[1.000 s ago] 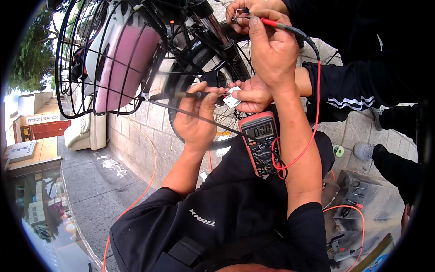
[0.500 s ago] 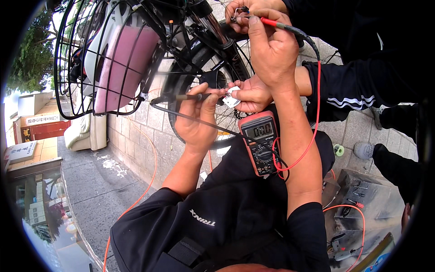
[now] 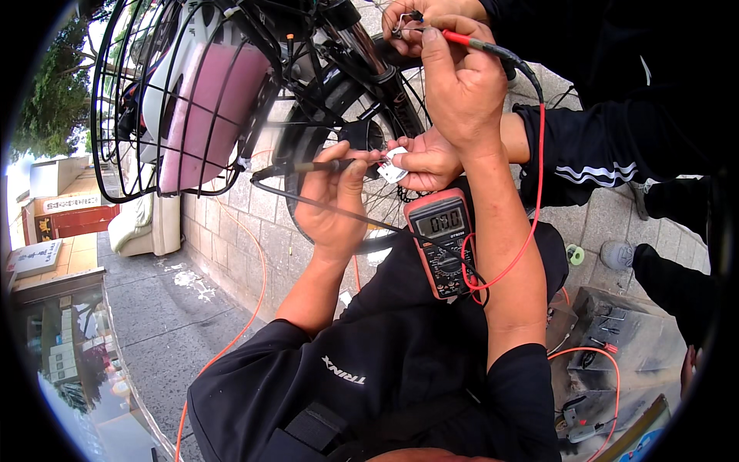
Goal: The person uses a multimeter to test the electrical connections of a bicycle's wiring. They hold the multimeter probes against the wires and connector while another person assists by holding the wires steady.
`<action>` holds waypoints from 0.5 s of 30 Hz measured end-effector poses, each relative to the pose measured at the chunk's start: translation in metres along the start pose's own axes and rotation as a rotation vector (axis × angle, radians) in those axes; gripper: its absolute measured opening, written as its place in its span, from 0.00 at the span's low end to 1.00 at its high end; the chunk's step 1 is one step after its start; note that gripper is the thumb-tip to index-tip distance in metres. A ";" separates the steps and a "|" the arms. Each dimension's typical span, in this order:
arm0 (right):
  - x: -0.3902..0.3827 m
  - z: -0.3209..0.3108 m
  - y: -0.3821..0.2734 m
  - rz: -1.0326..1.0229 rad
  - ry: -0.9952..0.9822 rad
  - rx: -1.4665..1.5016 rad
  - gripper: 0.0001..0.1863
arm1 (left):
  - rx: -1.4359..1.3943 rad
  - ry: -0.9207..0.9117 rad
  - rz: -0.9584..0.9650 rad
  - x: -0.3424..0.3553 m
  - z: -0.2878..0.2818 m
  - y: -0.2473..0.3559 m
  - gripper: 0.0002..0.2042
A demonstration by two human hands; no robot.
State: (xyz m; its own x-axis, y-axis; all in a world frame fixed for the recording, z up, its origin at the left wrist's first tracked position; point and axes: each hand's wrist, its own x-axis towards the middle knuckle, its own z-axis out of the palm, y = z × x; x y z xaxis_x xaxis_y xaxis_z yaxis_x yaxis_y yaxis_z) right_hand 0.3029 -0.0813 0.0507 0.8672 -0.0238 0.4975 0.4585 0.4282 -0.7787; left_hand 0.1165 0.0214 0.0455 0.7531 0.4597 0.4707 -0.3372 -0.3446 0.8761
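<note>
Hands (image 3: 332,206) (image 3: 466,96) w/ probes (image 3: 299,166) (image 3: 462,39), DMM (image 3: 442,245) btwn forearms (image 3: 314,291) (image 3: 512,246)

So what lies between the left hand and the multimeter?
In the head view, the black lead crosses the stretch between the left hand and the multimeter, with part of the wheel behind.

Digital multimeter (image 3: 445,263), orange-red frame w/ dark face, lies face up, tilted slightly, to the right of L hand (image 3: 331,204); its LCD shows digits. Black test probe (image 3: 323,165) is btwn this hand's fingers, approx. horiz., pointing right to white tag (image 3: 393,164); contact is unclear. Red test probe (image 3: 459,37), in R hand (image 3: 466,96), points left, near small black connector (image 3: 417,16).
</note>
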 end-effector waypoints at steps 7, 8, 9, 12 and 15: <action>0.000 0.001 0.000 -0.002 0.004 0.024 0.05 | 0.022 -0.015 -0.001 0.000 -0.002 -0.001 0.16; 0.000 0.001 0.001 0.003 0.003 0.034 0.05 | 0.027 -0.022 0.001 0.000 -0.002 -0.001 0.16; 0.000 0.001 0.002 0.009 0.002 0.045 0.05 | 0.025 -0.024 0.000 0.000 -0.002 -0.001 0.16; -0.001 0.001 0.003 0.025 0.003 0.074 0.05 | 0.018 -0.032 -0.001 0.001 -0.001 0.000 0.16; -0.001 0.002 0.003 0.031 0.008 0.113 0.05 | 0.008 -0.040 0.000 0.001 0.000 0.001 0.16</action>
State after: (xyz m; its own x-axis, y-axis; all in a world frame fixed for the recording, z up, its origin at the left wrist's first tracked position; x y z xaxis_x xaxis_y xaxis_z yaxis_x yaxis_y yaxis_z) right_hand 0.3028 -0.0780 0.0482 0.8825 -0.0159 0.4700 0.4067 0.5279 -0.7457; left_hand 0.1169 0.0218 0.0471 0.7753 0.4267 0.4656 -0.3326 -0.3508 0.8754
